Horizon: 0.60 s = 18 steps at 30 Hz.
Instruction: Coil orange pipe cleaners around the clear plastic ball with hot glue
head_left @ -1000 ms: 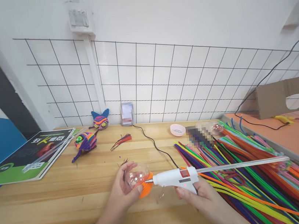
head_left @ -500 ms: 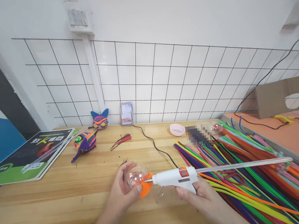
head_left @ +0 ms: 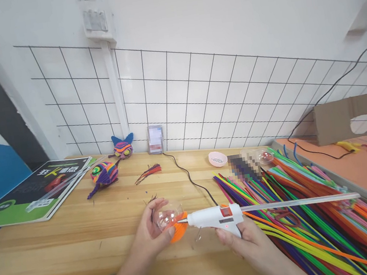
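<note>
My left hand [head_left: 153, 228] is closed around a clear plastic ball [head_left: 167, 213], fingers behind it and thumb in front. Bright orange pipe cleaner [head_left: 179, 232] covers the ball's lower right side, beside my thumb. In my right hand [head_left: 240, 238] is a white hot glue gun [head_left: 208, 216], gripped by its handle with a small light lit on it. Its metal nozzle points left and meets the orange part of the ball, as far as I can see. A long clear glue stick [head_left: 298, 203] sticks out of the gun's back.
Many coloured pipe cleaners [head_left: 305, 229] spread over the right side. A pink bowl [head_left: 218, 159] holds small pieces. Two striped fuzzy figures [head_left: 105, 174] and a magazine [head_left: 56, 182] lie on the left. A black cord [head_left: 189, 176] crosses the wooden table [head_left: 51, 265].
Hardly anything differs. Both hands keep their places, with the glue gun's nozzle still at the orange part of the ball.
</note>
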Tool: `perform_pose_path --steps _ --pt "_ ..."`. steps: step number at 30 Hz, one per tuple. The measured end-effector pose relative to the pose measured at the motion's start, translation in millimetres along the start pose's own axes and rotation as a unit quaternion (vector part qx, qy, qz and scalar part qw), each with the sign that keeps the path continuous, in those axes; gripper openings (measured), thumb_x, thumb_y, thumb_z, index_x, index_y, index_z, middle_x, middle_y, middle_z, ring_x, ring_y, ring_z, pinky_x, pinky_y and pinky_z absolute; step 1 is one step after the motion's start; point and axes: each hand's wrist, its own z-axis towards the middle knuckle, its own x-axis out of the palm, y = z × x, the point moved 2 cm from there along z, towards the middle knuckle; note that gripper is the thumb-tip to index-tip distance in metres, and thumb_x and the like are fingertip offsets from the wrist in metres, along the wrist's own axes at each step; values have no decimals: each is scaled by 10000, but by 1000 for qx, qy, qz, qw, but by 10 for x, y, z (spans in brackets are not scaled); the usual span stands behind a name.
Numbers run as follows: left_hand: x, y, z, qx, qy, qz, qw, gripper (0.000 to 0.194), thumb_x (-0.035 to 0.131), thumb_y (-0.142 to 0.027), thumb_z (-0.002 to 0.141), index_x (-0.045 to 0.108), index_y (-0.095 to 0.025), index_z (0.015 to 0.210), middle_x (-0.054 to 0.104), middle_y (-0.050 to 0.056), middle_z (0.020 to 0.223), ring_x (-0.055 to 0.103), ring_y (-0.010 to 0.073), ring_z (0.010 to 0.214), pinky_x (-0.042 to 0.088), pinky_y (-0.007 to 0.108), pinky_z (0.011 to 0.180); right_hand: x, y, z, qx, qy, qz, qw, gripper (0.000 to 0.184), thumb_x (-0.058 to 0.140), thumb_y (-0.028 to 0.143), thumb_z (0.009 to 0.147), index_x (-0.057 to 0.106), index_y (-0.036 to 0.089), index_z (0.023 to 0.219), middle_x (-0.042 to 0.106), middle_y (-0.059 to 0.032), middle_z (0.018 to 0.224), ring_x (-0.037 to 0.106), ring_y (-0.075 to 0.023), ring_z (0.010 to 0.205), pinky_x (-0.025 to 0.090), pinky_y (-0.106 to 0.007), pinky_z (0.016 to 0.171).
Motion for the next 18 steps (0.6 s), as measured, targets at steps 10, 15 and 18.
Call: perform_pose_path --steps 10,15,18 --pt "11 2 0 -5 -8 -7 1000 588 833 -313 551 582 -235 1077 584 133 1209 647 284 958 520 410 840 12 -1 -15 -7 -1 1 1000 440 539 603 843 656 179 858 430 25 581 459 -148 599 411 -225 529" --pt "-2 11 10 -3 -8 -16 1000 594 833 -326 556 578 -233 1084 584 131 1212 651 292 987 518 404 855 -9 -44 4 -14 -12 14 1000 401 556 567 857 608 182 757 373 53 539 345 -100 485 361 -204 461" --pt "4 8 11 -3 0 -27 1000 584 838 -314 556 581 -234 1074 576 124 1201 652 280 974 540 381 817 -9 -37 17 -31 -5 14 999 435 543 579 862 533 198 652 333 63 523 284 -88 460 348 -207 459"
